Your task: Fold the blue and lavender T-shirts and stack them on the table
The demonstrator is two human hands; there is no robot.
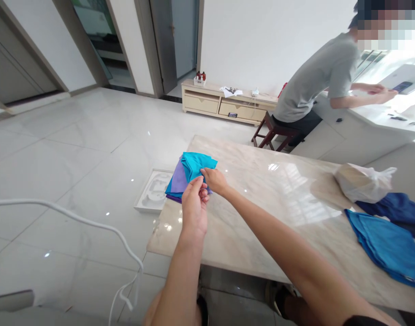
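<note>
A folded teal cloth (195, 162) lies on top of a small stack at the left end of the table. Under it are a lavender cloth (179, 179) and blue and purple layers (173, 197). My right hand (214, 180) is closed at the teal cloth's near right part, thumb and fingers pinching it. Just left of it, my left hand (194, 201) has its thumb and index finger pressed together and its other fingers curled in. Whatever is between those fingertips is too small to make out.
The marble-topped table (248, 217) carries a blue cloth (386, 244), dark blue fabric (396, 210) and a plastic bag (364, 181) at right. Beyond the left edge is a white molded tray (149, 206). A white cable (102, 225) hangs at left. A person (316, 72) sits behind.
</note>
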